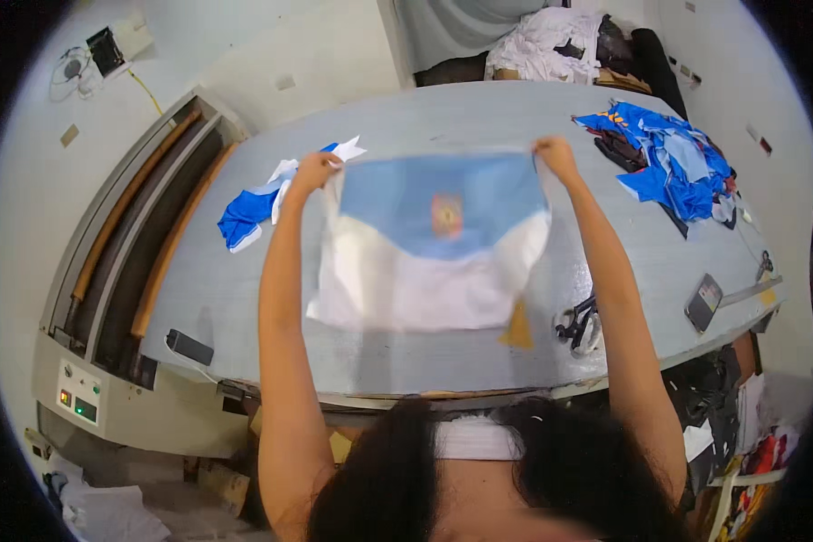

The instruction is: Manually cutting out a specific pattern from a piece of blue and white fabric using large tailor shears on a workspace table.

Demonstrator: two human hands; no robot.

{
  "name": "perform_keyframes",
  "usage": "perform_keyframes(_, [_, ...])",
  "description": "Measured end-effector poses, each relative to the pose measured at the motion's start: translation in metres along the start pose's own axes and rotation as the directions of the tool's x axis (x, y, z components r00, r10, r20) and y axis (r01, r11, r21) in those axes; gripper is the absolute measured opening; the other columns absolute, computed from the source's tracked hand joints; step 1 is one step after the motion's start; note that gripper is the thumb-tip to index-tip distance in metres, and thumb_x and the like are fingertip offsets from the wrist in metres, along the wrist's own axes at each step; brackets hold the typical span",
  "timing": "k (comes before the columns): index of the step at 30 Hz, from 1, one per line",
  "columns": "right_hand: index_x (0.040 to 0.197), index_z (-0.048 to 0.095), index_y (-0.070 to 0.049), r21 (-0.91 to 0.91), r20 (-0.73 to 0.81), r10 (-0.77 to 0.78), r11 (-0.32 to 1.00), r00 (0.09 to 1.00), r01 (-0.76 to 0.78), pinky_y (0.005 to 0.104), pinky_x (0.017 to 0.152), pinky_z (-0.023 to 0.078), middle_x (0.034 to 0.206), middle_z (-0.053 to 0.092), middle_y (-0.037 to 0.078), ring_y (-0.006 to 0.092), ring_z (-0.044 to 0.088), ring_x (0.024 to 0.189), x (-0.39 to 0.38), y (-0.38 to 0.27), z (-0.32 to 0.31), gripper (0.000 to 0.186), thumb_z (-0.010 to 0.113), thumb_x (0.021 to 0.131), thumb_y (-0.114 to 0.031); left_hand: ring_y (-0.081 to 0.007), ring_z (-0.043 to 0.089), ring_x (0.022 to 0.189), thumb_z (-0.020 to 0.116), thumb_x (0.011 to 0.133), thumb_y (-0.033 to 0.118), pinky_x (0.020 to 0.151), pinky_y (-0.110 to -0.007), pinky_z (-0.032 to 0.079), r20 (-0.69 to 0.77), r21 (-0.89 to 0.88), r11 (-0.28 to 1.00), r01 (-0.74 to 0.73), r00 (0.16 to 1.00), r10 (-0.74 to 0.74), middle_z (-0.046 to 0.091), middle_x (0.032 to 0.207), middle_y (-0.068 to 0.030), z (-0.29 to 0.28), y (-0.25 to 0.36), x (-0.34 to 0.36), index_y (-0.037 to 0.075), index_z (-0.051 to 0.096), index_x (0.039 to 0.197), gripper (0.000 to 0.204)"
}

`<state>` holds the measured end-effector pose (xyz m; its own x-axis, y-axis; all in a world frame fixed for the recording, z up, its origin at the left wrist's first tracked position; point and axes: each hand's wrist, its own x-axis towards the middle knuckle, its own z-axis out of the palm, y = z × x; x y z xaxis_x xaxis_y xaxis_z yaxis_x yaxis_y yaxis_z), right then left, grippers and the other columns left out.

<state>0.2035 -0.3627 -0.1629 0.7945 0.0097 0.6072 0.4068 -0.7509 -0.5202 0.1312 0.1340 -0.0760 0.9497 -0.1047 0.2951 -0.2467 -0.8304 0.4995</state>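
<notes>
Between my two hands a blue and white fabric panel [406,289] is spread wide over the grey table, blurred by motion. Its upper part is blue with a small reddish emblem, its lower part white. My left hand [316,170] pinches the far left corner. The far right corner is gripped by my right hand [557,158]. Just beyond my left forearm lie blue and white fabric pieces [251,212]. Scissors with dark handles [580,325] rest beside my right forearm, and a yellow triangular piece [518,330] shows at the panel's near edge.
A roller machine [135,226] flanks the table [479,113] on the left. Blue fabric scraps [682,167] are heaped at the far right. A dark phone-like object [703,303] sits at the right edge, a black box [190,347] near the left. White cloth [551,41] is piled behind.
</notes>
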Motion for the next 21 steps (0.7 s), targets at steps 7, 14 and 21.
perform_keyframes(7, [0.093,0.067,0.000,0.635,-0.165,-0.047,0.760,0.985,0.142,0.0243,0.079,0.046,0.090,0.067,0.009,0.0149,0.061,0.086,0.035,-0.041,-0.051,0.025,0.051,0.073,0.002,-0.0067,0.039,0.044,0.052,0.069,0.004,0.043,-0.024,0.032,-0.070,-0.074,0.980,-0.185,0.981,0.180,0.041,0.049,0.0005,-0.063,0.095,-0.115,0.012,0.066,0.093,0.028])
perform_keyframes(14, [0.102,0.064,-0.004,0.237,-0.083,0.049,0.971,0.995,-0.028,0.0304,0.088,0.042,0.103,0.062,0.014,0.0247,0.057,0.101,-0.029,0.015,-0.014,0.031,0.051,0.073,-0.004,-0.0263,0.058,0.068,0.054,0.079,0.024,0.058,-0.039,0.045,0.512,0.011,0.964,-0.265,0.830,0.223,0.056,0.072,-0.0093,0.059,0.167,-0.223,0.019,0.044,0.124,0.047])
perform_keyframes(21, [0.106,0.059,-0.005,0.052,-0.091,0.025,0.998,0.996,-0.020,0.0378,0.093,0.037,0.111,0.056,0.018,0.0322,0.050,0.109,-0.147,0.007,-0.027,0.032,0.058,0.075,-0.014,-0.0260,0.056,0.092,0.054,0.085,0.035,0.080,-0.035,0.045,0.454,-0.288,0.863,-0.415,0.734,0.505,0.056,0.104,-0.0124,0.157,0.155,-0.211,0.013,0.045,0.125,0.047])
